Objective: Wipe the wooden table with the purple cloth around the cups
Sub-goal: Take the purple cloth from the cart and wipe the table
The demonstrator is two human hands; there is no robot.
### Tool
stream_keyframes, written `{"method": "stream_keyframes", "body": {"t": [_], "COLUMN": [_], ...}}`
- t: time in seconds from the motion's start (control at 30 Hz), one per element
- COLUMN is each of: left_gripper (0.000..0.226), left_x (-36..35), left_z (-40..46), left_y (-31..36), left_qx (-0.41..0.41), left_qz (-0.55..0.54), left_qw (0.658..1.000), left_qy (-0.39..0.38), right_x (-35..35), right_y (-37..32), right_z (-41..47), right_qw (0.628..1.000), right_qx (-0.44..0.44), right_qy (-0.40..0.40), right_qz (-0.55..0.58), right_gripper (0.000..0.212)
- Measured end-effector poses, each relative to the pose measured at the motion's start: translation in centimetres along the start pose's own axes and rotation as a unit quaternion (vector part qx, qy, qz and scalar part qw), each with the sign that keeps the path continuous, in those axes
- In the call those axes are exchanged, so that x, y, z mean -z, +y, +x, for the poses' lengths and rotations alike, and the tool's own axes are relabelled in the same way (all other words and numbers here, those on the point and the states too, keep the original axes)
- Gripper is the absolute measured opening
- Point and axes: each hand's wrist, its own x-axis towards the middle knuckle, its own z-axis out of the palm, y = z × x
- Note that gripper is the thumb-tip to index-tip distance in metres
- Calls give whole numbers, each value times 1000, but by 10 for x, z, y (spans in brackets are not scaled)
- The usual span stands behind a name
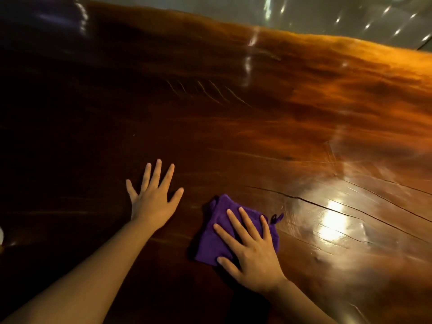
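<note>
A glossy dark wooden table (233,127) fills nearly the whole head view. The folded purple cloth (215,232) lies flat on it near the front, with a small loop at its right corner. My right hand (252,246) presses flat on the cloth with fingers spread. Bare wood lies under my left hand (153,197), which rests palm down with fingers apart, a short way left of the cloth and holding nothing. No cups are in view.
Long cracks (327,206) run through the wood at the right, under bright light reflections. A pale floor (327,15) shows beyond the table's far edge. A small pale object (1,235) is cut off at the left frame edge.
</note>
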Motion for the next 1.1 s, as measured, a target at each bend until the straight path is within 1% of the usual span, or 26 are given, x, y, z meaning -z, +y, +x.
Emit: {"method": "stream_keyframes", "body": {"t": [0.07,0.13,0.17,0.33,0.4,0.47,0.57,0.67,0.73,0.8,0.83,0.87,0.9,0.93,0.97,1.0,1.03,1.07,1.1], "left_gripper": [66,67,67,66,67,67,67,65,65,65,66,67,69,70,71,70,69,68,65], "left_x": [-3,-6,-7,-12,-15,-17,-18,-14,-9,-1,4,8,11,12,12,11,9,8,7], "left_z": [-10,-12,-13,-13,-12,-10,-10,-11,-10,-11,-14,-18,-22,-26,-28,-29,-29,-29,-28], "left_y": [-5,-5,-4,-4,-5,-5,-6,-7,-5,0,5,11,18,27,35,44,52,57,61], "left_qx": [-13,-12,-10,-15,-15,-15,-18,-13,-6,4,-7,-42,-98,-165,-229,-272,-288,-287,-275], "left_qz": [16,25,30,38,44,46,47,47,33,-23,-65,-98,-114,-114,-105,-94,-84,-79,-84], "left_qw": [1000,999,999,997,997,996,996,997,999,1000,997,992,984,975,965,957,954,953,955], "left_qy": [6,21,31,58,69,81,77,52,25,13,37,71,95,95,70,28,-23,-59,-72], "right_x": [-2,-2,-1,12,22,34,42,35,25,17,15,14,13,14,16,17,19,20,20], "right_y": [3,12,18,58,80,98,103,82,57,35,28,25,25,26,29,31,33,32,31], "right_z": [0,7,15,92,137,177,202,171,135,102,88,77,68,61,55,52,51,50,51], "right_qw": [996,981,974,943,936,946,975,994,997,994,992,989,987,986,987,989,991,992,992], "right_qx": [-81,-178,-211,-309,-326,-302,-209,-74,15,80,89,83,69,52,37,27,20,12,6], "right_qy": [29,68,85,122,127,113,77,82,79,58,54,65,90,112,120,111,96,82,77], "right_qz": [7,19,15,25,36,40,8,-3,10,42,72,101,115,113,105,98,96,96,96], "right_gripper": [66,68,69,70,70,70,67,64,63,63,64,65,65,65,64,64,64,64,63]}}
